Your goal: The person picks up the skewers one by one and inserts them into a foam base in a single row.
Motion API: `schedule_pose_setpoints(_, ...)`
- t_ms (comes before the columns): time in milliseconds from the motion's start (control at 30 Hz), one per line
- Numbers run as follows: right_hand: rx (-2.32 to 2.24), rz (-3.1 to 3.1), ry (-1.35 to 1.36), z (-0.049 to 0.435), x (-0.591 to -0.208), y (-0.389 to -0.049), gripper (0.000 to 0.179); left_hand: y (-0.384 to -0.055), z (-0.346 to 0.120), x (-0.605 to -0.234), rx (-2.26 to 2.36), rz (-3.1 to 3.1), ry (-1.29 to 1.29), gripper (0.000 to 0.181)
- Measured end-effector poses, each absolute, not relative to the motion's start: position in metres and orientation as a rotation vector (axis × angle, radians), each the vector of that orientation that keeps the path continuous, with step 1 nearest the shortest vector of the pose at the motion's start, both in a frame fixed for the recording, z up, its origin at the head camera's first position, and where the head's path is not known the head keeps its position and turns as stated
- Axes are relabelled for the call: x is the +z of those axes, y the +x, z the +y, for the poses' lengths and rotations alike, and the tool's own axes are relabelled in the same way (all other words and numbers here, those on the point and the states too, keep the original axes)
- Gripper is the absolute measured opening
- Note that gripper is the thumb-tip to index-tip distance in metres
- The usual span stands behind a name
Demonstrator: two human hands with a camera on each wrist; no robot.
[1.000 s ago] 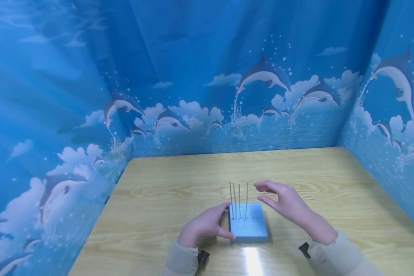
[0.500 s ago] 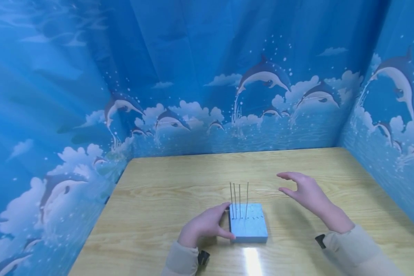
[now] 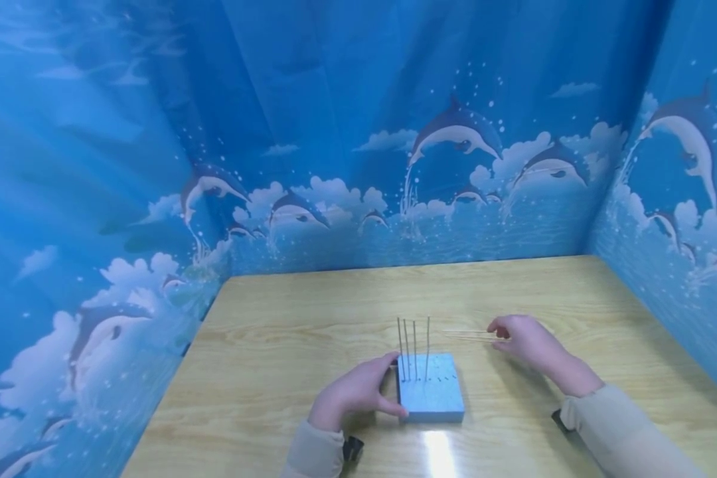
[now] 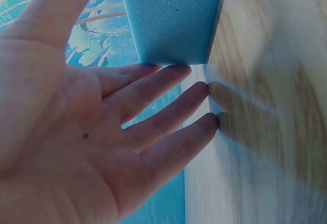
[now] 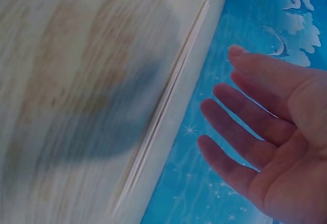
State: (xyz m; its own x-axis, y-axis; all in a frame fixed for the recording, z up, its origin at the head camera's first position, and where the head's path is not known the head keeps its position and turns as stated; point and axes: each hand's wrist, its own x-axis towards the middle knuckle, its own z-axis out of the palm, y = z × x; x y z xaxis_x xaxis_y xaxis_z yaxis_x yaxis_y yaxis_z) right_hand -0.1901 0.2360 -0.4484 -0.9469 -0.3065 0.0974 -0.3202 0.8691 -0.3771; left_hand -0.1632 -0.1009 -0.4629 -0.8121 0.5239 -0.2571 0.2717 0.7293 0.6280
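With our left hand [image 3: 358, 390] we're clamping the block [image 3: 431, 399], presumably for steadiness; our right hand [image 3: 530, 344], fingers apart, is hovering by sticks [image 5: 162, 101] at right.

Low in the head view, the block [image 3: 431, 397] was light blue with fine speckles, its upright sticks [image 3: 427, 346] brown. Mid-frame in the right wrist view, the loose sticks [image 5: 163, 103] were cream. Yellowish wood grain patterned the tabletop [image 3: 287, 352]; above, white clouds [image 3: 327, 191] and grey-white dolphins [image 3: 454, 125] dotted the blue curtain [image 3: 334, 79].
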Motion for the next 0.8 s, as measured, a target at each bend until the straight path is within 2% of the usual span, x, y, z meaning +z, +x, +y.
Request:
schedule_pose_setpoints(333, 0.553, -3.038, 0.538, 0.239, -0.458, -0.2, 0.01, -0.162, -0.102, -0.464, 0.815, 2.515, 0.597, 0.115)
schedule_pose_setpoints(800, 0.558, -3.06, 0.555, 0.246, -0.466, -0.205, 0.01, -0.162, -0.1, -0.462, 0.824, 2.515, 0.61, 0.116)
